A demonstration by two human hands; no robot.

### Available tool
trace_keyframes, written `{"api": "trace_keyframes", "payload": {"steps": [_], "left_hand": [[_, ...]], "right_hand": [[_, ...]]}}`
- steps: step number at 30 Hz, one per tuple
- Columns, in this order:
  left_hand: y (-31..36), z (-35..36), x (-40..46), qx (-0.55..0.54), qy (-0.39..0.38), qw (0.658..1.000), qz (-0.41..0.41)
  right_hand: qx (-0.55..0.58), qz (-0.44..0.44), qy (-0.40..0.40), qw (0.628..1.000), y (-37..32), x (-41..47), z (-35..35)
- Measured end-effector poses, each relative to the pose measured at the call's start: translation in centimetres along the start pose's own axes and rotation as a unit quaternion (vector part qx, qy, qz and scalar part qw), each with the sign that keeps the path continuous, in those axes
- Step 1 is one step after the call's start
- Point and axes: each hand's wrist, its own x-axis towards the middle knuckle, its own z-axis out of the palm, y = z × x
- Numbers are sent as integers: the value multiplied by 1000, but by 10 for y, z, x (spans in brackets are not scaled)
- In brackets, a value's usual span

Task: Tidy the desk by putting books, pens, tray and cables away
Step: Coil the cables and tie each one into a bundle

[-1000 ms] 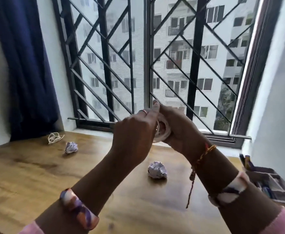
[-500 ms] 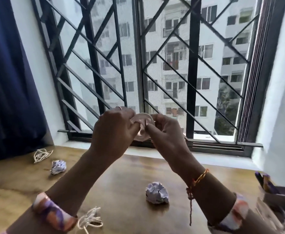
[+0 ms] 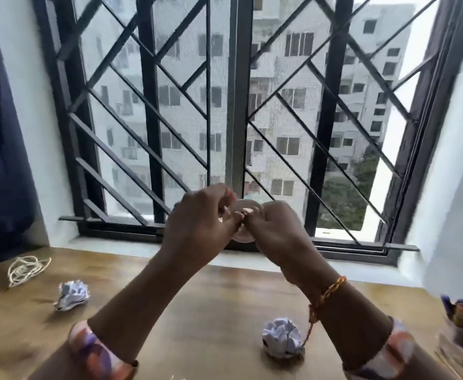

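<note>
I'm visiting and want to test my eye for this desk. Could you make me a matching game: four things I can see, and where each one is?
Things:
1. coiled cable
2. loose white cord
3. paper ball with dark print
4. white paper ball

Places:
A. desk, beneath the right wrist
B. held up between both hands
C. desk, far left by the curtain
D. desk, just right of the cord

Pairs: 1-B, 2-C, 3-D, 4-A

head-worn view toward window [image 3: 236, 105]
</note>
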Motion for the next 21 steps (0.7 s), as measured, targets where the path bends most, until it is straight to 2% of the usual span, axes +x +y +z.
{"api": "trace_keyframes", "payload": {"steps": [2, 4, 7, 13, 18, 21], "left_hand": [[-19, 7, 1, -111, -75, 990, -37], [-31, 15, 1, -221, -149, 960, -91], [-41, 23, -2, -274, -201, 931, -131], [-44, 5, -12, -456, -210, 838, -215], [-39, -21, -31, -498, -194, 792, -296], [-33, -38, -44, -525, -190, 763, -325]], "right_hand": [[29, 66, -8, 997, 0, 1, 4], [63, 145, -29, 987, -3, -7, 6], [90, 214, -45, 972, -8, -18, 6], [141, 261, -40, 954, -29, -29, 9], [108, 236, -62, 964, -49, -42, 17], [147, 227, -91, 959, -61, -55, 17]]}}
